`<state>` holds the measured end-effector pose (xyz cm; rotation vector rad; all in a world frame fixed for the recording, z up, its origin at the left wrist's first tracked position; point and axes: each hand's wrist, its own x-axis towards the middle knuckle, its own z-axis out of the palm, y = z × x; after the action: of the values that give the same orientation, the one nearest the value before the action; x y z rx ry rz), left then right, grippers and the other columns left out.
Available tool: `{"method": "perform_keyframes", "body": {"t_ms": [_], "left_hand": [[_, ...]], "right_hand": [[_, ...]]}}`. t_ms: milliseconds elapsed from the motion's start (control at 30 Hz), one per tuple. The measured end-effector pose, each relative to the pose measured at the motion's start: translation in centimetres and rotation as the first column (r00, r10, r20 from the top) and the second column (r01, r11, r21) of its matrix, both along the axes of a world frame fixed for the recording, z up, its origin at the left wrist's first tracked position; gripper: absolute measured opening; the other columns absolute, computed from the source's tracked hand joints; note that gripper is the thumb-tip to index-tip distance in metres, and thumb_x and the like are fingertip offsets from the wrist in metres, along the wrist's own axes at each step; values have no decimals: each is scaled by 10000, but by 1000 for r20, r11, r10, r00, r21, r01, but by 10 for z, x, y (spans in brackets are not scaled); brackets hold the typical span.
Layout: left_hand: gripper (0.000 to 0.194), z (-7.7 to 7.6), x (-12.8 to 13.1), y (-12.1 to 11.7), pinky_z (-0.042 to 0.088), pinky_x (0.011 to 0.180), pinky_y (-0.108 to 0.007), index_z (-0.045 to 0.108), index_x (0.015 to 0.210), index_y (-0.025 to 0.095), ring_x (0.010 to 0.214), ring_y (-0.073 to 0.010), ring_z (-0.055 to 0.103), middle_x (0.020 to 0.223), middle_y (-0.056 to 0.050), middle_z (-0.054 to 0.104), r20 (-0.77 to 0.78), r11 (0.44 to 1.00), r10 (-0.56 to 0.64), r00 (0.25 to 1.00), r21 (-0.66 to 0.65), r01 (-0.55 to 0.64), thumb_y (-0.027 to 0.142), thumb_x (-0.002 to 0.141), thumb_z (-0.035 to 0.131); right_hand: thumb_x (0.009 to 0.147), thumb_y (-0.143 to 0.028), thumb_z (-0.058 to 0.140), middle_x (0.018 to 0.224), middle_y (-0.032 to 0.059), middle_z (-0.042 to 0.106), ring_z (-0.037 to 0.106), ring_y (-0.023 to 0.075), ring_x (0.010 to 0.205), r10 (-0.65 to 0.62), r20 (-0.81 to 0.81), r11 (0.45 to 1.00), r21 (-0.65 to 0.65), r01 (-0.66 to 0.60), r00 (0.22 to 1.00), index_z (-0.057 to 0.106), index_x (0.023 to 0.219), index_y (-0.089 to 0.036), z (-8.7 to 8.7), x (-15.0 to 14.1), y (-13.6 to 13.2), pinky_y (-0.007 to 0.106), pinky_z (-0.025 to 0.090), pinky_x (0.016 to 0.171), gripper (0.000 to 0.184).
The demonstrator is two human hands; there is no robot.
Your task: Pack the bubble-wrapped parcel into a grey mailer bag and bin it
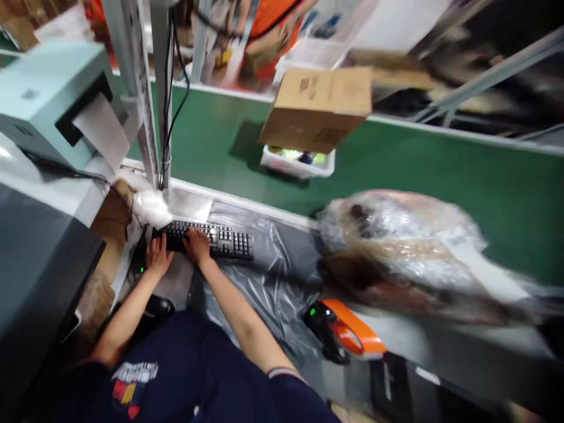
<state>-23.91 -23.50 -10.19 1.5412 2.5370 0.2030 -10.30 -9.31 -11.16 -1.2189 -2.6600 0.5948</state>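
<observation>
A black keyboard [225,239] lies on the bench, its left part covered by my hands. My left hand [158,257] rests at its left end, fingers spread. Over the keys just to the right is my right hand [197,244], fingers stretched forward and holding nothing. Grey plastic sheeting [273,258] spreads beside and below the keyboard. Further right lie a black handheld scanner [325,329] with a green light and an orange tape dispenser [356,329], touching or overlapping. A crumpled white wrap [152,207] sits against the keyboard's upper left corner.
A pale blue label printer [53,100] with paper coming out stands at left. Metal posts [136,88] with cables rise behind the keyboard. On the green conveyor [207,135] are a cardboard box [324,100] and a white tray [304,167]. A large wrapped parcel [409,247] lies at right. A person in orange [268,35] stands beyond.
</observation>
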Motion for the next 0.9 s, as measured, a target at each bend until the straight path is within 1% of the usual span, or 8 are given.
{"method": "perform_keyframes", "body": {"t_ms": [100,200,267,333,500,633,767,900], "left_hand": [[765,-42,5,-5,551,1124,-525,310,1721,114,1388,-368,611,1478,-228,659,-96,974,24,995,226,-1,336,1033,560],[939,-102,9,12,527,1172,-558,22,1772,185,1457,-380,579,1607,-208,569,-186,894,69,980,447,22,255,998,550],[1008,-128,19,25,499,1214,-566,-29,1766,240,1517,-372,533,1657,-177,527,-166,900,48,985,435,29,214,941,549],[995,-136,36,32,443,1272,-563,115,1767,265,1582,-361,450,1704,-146,460,-106,953,13,994,301,20,197,880,560],[949,-104,80,34,274,1368,-575,363,1718,258,1677,-339,184,1787,-96,187,57,998,-63,996,-20,65,202,802,608],[864,-49,84,10,284,1351,-620,395,1702,179,1673,-363,206,1787,-152,205,140,975,-197,970,-80,209,222,862,592],[540,2,66,-26,324,1336,-613,625,1531,175,1606,-336,418,1695,-163,473,59,952,-284,957,135,274,258,1017,482],[427,8,47,-52,334,1331,-595,704,1409,199,1524,-317,524,1602,-159,592,29,907,-315,949,304,292,340,1062,499]], "right_hand": [[994,-286,614,1404,140,749,619,396,1430,5,13,999,32,-6,1000,763,1267,-260,-10,2,7,633,495,1215,312],[960,-320,601,1425,17,748,649,374,1405,-34,-94,988,149,48,995,783,1237,-440,-42,16,19,613,534,1209,352],[904,-330,617,1481,-11,706,658,381,1384,-61,-181,974,205,98,982,777,1256,-494,-65,35,20,621,567,1173,420],[849,-357,620,1477,-19,701,678,399,1342,-84,-270,959,238,151,959,765,1271,-550,-84,62,13,660,604,1106,486],[861,-467,525,1309,57,794,744,458,1197,-213,-445,901,254,351,870,789,1229,-554,-104,137,-1,761,635,920,461],[933,-490,443,1169,193,800,762,477,1096,-431,-359,846,158,509,828,833,1164,-358,-65,178,-16,733,605,951,473],[1014,-419,432,1234,263,715,663,420,1197,-521,-197,835,86,544,831,766,1296,-159,-15,195,-38,636,539,1045,509],[1050,-395,489,1299,217,660,576,348,1221,-492,-77,865,68,497,867,703,1423,-150,-20,194,-39,551,476,1110,495]]}}
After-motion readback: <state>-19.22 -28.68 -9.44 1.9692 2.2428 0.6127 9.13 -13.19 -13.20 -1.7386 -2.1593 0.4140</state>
